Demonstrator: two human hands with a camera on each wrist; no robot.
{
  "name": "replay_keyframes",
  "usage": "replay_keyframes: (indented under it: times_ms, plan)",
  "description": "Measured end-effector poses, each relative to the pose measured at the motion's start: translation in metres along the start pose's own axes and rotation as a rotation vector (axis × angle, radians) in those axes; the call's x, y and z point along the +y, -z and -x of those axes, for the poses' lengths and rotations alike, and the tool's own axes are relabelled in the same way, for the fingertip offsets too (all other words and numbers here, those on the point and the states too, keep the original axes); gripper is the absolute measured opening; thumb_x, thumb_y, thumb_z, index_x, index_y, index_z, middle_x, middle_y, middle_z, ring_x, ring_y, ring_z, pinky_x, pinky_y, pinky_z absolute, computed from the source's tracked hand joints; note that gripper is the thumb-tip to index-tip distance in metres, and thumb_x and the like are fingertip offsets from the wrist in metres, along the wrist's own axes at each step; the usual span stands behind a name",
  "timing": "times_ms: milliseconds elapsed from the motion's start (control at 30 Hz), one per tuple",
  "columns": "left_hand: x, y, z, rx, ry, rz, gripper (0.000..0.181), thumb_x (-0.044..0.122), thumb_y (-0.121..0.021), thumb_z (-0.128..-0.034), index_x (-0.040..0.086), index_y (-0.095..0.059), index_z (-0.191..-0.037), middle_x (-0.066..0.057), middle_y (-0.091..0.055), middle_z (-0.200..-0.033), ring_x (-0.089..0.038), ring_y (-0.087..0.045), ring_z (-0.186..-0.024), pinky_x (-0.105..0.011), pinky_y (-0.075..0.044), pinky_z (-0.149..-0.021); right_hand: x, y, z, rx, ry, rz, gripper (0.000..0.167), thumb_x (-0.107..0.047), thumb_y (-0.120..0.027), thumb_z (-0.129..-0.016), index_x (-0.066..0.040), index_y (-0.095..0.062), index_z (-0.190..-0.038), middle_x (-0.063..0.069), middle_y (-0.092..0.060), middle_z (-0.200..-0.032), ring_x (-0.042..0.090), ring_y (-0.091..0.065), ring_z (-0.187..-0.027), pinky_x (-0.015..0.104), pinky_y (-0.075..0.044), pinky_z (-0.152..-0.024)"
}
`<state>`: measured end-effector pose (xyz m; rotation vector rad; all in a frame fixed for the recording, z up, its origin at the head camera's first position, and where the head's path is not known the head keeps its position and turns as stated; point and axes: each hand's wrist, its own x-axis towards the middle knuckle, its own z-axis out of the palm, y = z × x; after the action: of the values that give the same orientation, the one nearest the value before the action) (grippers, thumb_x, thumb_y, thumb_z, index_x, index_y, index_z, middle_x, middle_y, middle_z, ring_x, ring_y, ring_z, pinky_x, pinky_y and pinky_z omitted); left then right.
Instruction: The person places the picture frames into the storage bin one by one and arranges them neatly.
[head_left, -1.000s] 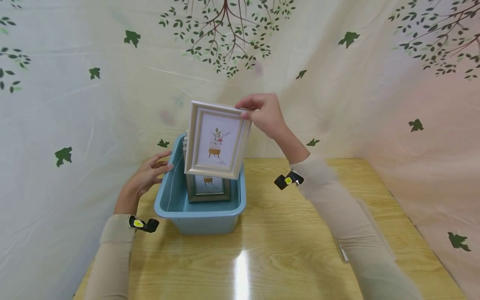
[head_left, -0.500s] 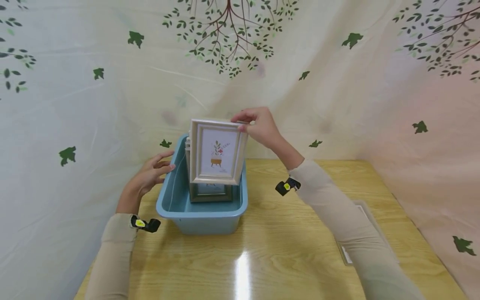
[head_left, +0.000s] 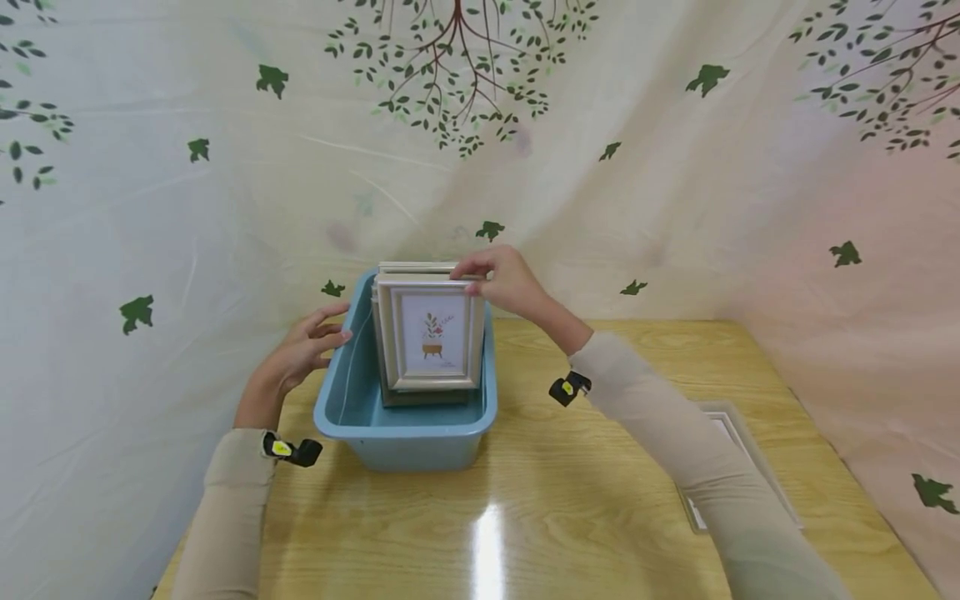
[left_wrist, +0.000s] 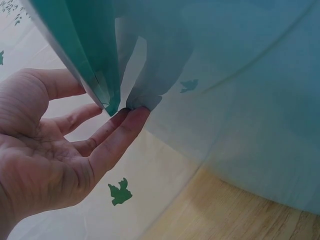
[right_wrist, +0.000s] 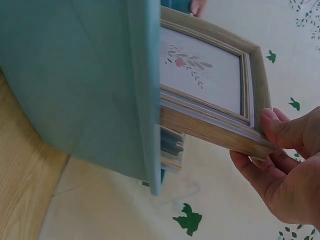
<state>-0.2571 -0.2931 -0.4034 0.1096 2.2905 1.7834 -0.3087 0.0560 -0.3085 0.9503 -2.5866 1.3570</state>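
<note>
My right hand (head_left: pixel 504 279) pinches the upper right corner of a silver-beige picture frame (head_left: pixel 476 333) showing a potted plant. In the right wrist view, the thumb lies on the front of the frame and the fingers are behind it. The frame stands nearly upright, its lower part inside a light blue plastic basin (head_left: pixel 405 430), in front of other frames (head_left: pixel 420 267). My left hand (head_left: pixel 303 346) is at the basin's left side. In the left wrist view, its fingertips (left_wrist: pixel 137 112) touch the outer wall just below the rim, fingers only slightly bent.
Another picture frame (head_left: pixel 750 454) lies flat on the wooden table (head_left: pixel 585 500) at the right, partly under the right forearm. A pale curtain (head_left: pixel 225 208) with leaf and bird prints hangs behind and along both sides.
My right hand has lowered the picture frame into the basin, in front of the other frames. The left hand has stayed at the basin's side.
</note>
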Motion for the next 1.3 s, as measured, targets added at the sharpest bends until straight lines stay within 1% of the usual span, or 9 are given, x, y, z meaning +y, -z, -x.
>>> replay_keyframes:
  times_ms: [200,367,500,700,767,933,1033,1167,1300]
  plan:
    - [0.001,-0.001,0.001,0.004,0.007,0.005,0.071,0.025,-0.059,-0.1047,0.019,-0.021,-0.164,-0.024,-0.032,-0.161,-0.04,-0.038,-0.143,-0.038,-0.055,-0.092,0.004,-0.005,0.004,-0.022,0.004,0.011,0.024,0.009,-0.071,-0.084,-0.003,-0.079,-0.103,0.012,-0.078,-0.102,0.019,-0.062,-0.083,0.026,-0.046,-0.074]
    - [0.001,-0.001,0.0,0.007,0.011,0.001,0.071,0.025,-0.059,-0.1048,0.019,-0.02,-0.164,-0.024,-0.033,-0.161,-0.04,-0.038,-0.143,-0.04,-0.055,-0.094,0.007,-0.008,0.006,-0.042,0.009,-0.003,0.025,0.008,-0.072,-0.082,-0.003,-0.079,-0.103,0.012,-0.078,-0.103,0.021,-0.066,-0.086,0.029,-0.051,-0.078]
    - [0.001,-0.001,0.001,0.009,0.011,0.0,0.07,0.025,-0.059,-0.1049,0.019,-0.021,-0.164,-0.024,-0.033,-0.161,-0.04,-0.038,-0.143,-0.039,-0.055,-0.092,0.009,-0.011,0.009,-0.057,0.011,-0.018,0.024,0.008,-0.072,-0.083,-0.002,-0.078,-0.104,0.013,-0.078,-0.105,0.024,-0.068,-0.089,0.033,-0.054,-0.082]
    - [0.002,-0.001,0.002,0.007,0.012,0.008,0.07,0.024,-0.058,-0.1052,0.019,-0.02,-0.164,-0.025,-0.032,-0.161,-0.04,-0.038,-0.144,-0.037,-0.055,-0.091,0.009,-0.015,0.013,-0.078,0.006,-0.017,0.023,0.007,-0.072,-0.085,-0.002,-0.078,-0.105,0.013,-0.078,-0.106,0.024,-0.069,-0.09,0.029,-0.053,-0.079]
    - [0.002,-0.001,0.001,0.008,0.013,0.006,0.071,0.024,-0.058,-0.1052,0.019,-0.02,-0.164,-0.025,-0.032,-0.161,-0.041,-0.037,-0.144,-0.041,-0.054,-0.094,0.01,-0.015,0.014,-0.089,0.005,-0.012,0.023,0.007,-0.073,-0.085,-0.001,-0.078,-0.106,0.013,-0.078,-0.106,0.024,-0.069,-0.091,0.028,-0.053,-0.078]
    - [0.002,-0.001,0.0,0.017,0.017,-0.002,0.07,0.024,-0.058,-0.1051,0.02,-0.021,-0.164,-0.024,-0.031,-0.162,-0.043,-0.037,-0.145,-0.059,-0.047,-0.106,0.012,-0.015,0.014,-0.134,-0.01,-0.008,0.021,0.005,-0.073,-0.087,-0.003,-0.078,-0.106,0.011,-0.077,-0.106,0.024,-0.069,-0.094,0.029,-0.053,-0.078]
    - [0.002,-0.001,-0.002,0.019,0.016,0.002,0.069,0.023,-0.057,-0.1054,0.02,-0.02,-0.164,-0.025,-0.031,-0.162,-0.044,-0.036,-0.145,-0.064,-0.043,-0.109,0.013,-0.014,0.014,-0.157,-0.002,0.0,0.02,0.004,-0.074,-0.087,-0.004,-0.078,-0.105,0.01,-0.077,-0.106,0.023,-0.068,-0.095,0.031,-0.053,-0.081]
    - [0.002,0.0,-0.002,0.02,0.022,0.0,0.069,0.023,-0.057,-0.1056,0.02,-0.02,-0.164,-0.024,-0.031,-0.162,-0.043,-0.036,-0.145,-0.062,-0.045,-0.107,0.014,-0.013,0.014,-0.167,0.005,0.005,0.018,0.002,-0.076,-0.087,-0.005,-0.078,-0.104,0.009,-0.077,-0.105,0.022,-0.067,-0.096,0.034,-0.053,-0.085]
    - [0.001,0.0,-0.001,0.016,0.032,-0.003,0.07,0.024,-0.057,-0.1055,0.02,-0.02,-0.164,-0.023,-0.031,-0.163,-0.043,-0.036,-0.145,-0.054,-0.049,-0.104,0.016,-0.014,0.016,-0.169,0.0,-0.004,0.018,0.001,-0.077,-0.087,-0.006,-0.079,-0.103,0.009,-0.077,-0.105,0.022,-0.067,-0.096,0.036,-0.053,-0.086]
